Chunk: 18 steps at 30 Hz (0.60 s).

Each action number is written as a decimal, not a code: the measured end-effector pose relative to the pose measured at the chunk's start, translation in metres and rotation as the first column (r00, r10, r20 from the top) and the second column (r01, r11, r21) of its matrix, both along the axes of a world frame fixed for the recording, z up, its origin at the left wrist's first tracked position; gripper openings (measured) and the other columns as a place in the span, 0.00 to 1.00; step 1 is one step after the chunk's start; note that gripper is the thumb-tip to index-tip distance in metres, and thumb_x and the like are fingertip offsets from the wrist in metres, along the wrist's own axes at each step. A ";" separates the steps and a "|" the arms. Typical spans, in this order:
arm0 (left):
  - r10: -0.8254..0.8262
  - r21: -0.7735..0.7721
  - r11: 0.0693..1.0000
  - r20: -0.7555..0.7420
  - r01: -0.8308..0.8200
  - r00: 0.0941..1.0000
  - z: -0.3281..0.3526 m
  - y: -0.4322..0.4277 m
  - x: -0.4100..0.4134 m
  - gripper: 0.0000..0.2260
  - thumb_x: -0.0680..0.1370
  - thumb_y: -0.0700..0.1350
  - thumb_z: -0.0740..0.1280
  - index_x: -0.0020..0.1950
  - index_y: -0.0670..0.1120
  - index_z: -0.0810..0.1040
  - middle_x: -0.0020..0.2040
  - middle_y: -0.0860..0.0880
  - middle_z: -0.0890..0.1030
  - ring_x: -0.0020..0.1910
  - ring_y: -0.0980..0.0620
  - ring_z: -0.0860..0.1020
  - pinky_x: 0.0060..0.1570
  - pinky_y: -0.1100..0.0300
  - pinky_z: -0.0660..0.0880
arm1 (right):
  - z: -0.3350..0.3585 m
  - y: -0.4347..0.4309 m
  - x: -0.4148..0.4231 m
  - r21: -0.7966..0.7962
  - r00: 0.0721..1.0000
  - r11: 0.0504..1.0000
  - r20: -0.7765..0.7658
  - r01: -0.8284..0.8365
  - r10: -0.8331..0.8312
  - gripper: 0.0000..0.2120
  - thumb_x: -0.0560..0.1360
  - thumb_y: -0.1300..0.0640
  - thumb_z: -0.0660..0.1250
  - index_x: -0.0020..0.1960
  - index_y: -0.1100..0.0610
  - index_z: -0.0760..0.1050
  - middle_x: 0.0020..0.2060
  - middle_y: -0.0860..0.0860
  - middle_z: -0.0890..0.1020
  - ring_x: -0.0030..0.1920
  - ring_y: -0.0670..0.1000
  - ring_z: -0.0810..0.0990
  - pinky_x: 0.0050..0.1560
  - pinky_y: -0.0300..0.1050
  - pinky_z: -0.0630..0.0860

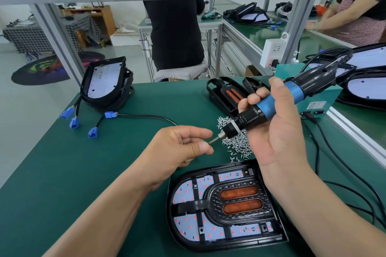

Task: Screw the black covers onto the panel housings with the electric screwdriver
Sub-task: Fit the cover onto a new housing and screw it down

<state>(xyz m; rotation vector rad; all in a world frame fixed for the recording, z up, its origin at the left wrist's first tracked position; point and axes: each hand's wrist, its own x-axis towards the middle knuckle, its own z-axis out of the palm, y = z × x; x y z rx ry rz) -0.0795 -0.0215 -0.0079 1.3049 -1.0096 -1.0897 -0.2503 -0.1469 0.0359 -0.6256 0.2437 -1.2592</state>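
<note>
- Grips the electric screwdriver [277,101] in the right hand [279,137], fingers curled round the blue barrel, thumb up along its side.
- Holds the tool raised above the green mat [79,173], tilted, with the bit [214,141] aimed down and to the left.
- Pinches the tip of the bit between thumb and forefinger of the left hand [177,148]; cannot tell whether a screw sits between the fingertips.
- Keeps both hands in the air, just beyond the near panel housing [229,245].
- Shows that housing lying flat at the near edge of the mat, with a black cover [211,199] seated in it, two orange windows at its middle.
- Shows a pile of silver screws [238,144] on the mat between the near housing and a second black cover [221,98], directly under the screwdriver's nose.
- Leaves a stack of further housings [104,83] at the far left, well apart, cables trailing to blue connectors [73,122].
- Places a teal box [322,100] at the far right, behind the screwdriver.
</note>
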 end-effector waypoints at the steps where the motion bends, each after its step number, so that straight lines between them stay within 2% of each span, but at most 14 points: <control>1: -0.009 0.007 1.000 -0.014 0.009 1.000 0.000 0.000 0.000 0.13 0.74 0.43 0.77 0.58 0.49 0.87 0.49 0.41 0.88 0.29 0.55 0.63 0.29 0.66 0.63 | -0.001 -0.001 0.000 0.031 1.000 1.000 0.014 0.003 -0.004 0.11 0.82 0.56 0.71 0.60 0.56 0.71 0.40 0.50 0.77 0.37 0.49 0.77 0.47 0.48 0.80; 3: -0.023 0.017 1.000 -0.027 0.024 0.999 0.000 0.000 0.001 0.14 0.75 0.45 0.76 0.60 0.46 0.86 0.51 0.40 0.88 0.29 0.55 0.64 0.29 0.66 0.63 | -0.002 -0.003 0.000 0.071 0.999 0.997 0.033 0.012 -0.014 0.13 0.82 0.55 0.72 0.61 0.56 0.70 0.40 0.51 0.77 0.36 0.49 0.78 0.48 0.49 0.80; 6: -0.018 0.036 0.999 -0.012 0.019 1.000 0.001 0.001 0.003 0.18 0.78 0.54 0.72 0.62 0.44 0.84 0.49 0.42 0.87 0.31 0.56 0.66 0.29 0.67 0.65 | -0.003 -0.005 -0.002 0.094 0.999 0.995 0.043 0.015 -0.019 0.14 0.81 0.55 0.73 0.60 0.56 0.71 0.40 0.51 0.77 0.37 0.50 0.78 0.50 0.50 0.81; 9: -0.006 0.090 0.996 0.028 0.003 1.000 0.003 0.003 0.008 0.20 0.79 0.59 0.68 0.57 0.43 0.86 0.44 0.43 0.84 0.31 0.56 0.66 0.28 0.66 0.64 | 0.000 -0.009 -0.006 0.113 0.997 0.993 0.065 0.021 -0.028 0.15 0.81 0.56 0.74 0.61 0.56 0.71 0.39 0.51 0.78 0.36 0.50 0.77 0.49 0.50 0.80; 13: -0.137 0.182 0.979 0.244 0.093 0.960 0.008 0.008 0.011 0.18 0.78 0.62 0.69 0.52 0.49 0.89 0.40 0.50 0.82 0.33 0.58 0.70 0.33 0.67 0.69 | 0.004 -0.012 -0.017 0.111 0.995 0.993 0.091 0.032 -0.042 0.13 0.80 0.56 0.74 0.59 0.56 0.72 0.39 0.51 0.77 0.35 0.49 0.76 0.49 0.49 0.80; 16: -0.288 0.245 0.949 0.419 0.198 0.861 0.011 0.011 0.009 0.25 0.75 0.68 0.70 0.50 0.46 0.88 0.45 0.42 0.84 0.42 0.56 0.77 0.46 0.58 0.75 | 0.010 -0.012 -0.026 0.080 0.993 0.996 0.100 0.051 -0.059 0.11 0.79 0.57 0.74 0.56 0.56 0.74 0.38 0.50 0.77 0.35 0.48 0.76 0.50 0.48 0.80; 18: -0.309 0.255 0.945 0.484 0.206 0.819 0.014 0.011 0.008 0.24 0.73 0.69 0.72 0.46 0.47 0.87 0.44 0.45 0.83 0.42 0.57 0.77 0.48 0.55 0.74 | 0.015 -0.011 -0.033 0.043 0.993 0.997 0.099 0.063 -0.068 0.09 0.80 0.57 0.73 0.55 0.56 0.74 0.38 0.50 0.76 0.34 0.48 0.75 0.49 0.47 0.80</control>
